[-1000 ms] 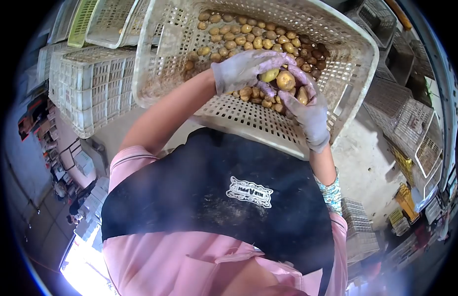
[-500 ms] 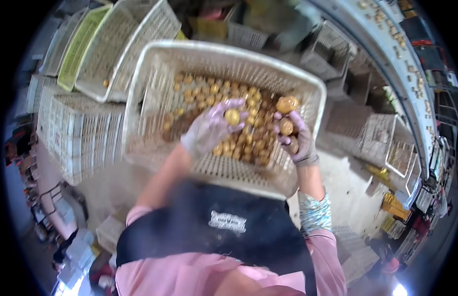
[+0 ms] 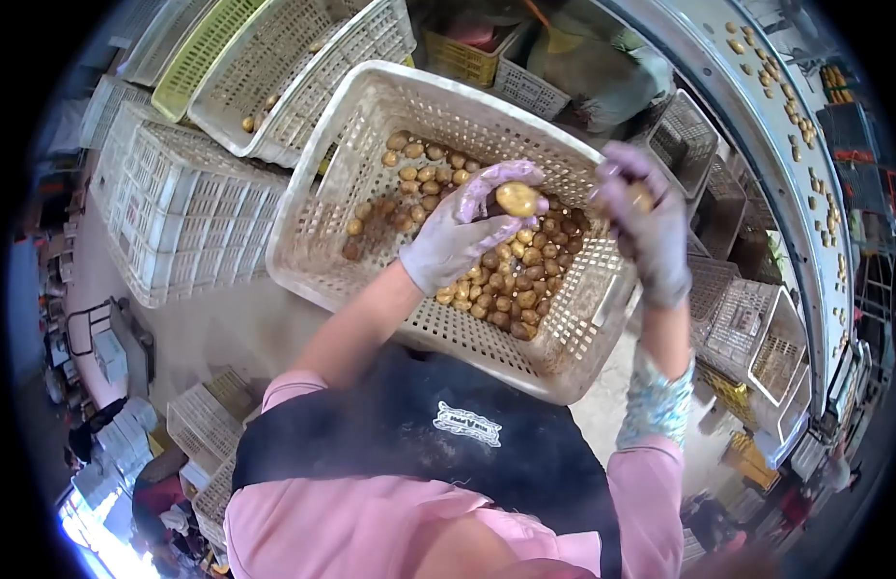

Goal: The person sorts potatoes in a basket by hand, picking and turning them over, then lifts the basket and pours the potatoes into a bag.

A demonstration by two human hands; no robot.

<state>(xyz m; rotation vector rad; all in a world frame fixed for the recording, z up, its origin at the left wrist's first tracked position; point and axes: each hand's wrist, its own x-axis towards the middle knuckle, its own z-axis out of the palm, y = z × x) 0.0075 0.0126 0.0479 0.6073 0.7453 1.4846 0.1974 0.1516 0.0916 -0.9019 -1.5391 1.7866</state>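
Note:
A large perforated crate [image 3: 322,179] stands in front of me, with many round brown and yellow potatoes [image 3: 506,280] on its bottom. Over the middle of the crate, my gloved left hand [image 3: 472,227] curls its fingers around a yellow potato [image 3: 518,199]. My gloved right hand [image 3: 649,222] is raised at the crate's right rim, somewhat blurred. Its fingers are bent around a potato [image 3: 641,197], which shows between them only in part.
Stacked white crates [image 3: 197,212] stand at the left, beside tilted white and green crates [image 3: 211,58]. A conveyor [image 3: 796,183] carrying potatoes curves along the right. More crates [image 3: 747,328] lie below it. A person's dark red clothing [image 3: 158,497] shows at the lower left.
My right hand has moved up and right from over the crate to its rim. My left hand has shifted slightly right, still with a potato. The view has turned, showing more of the conveyor.

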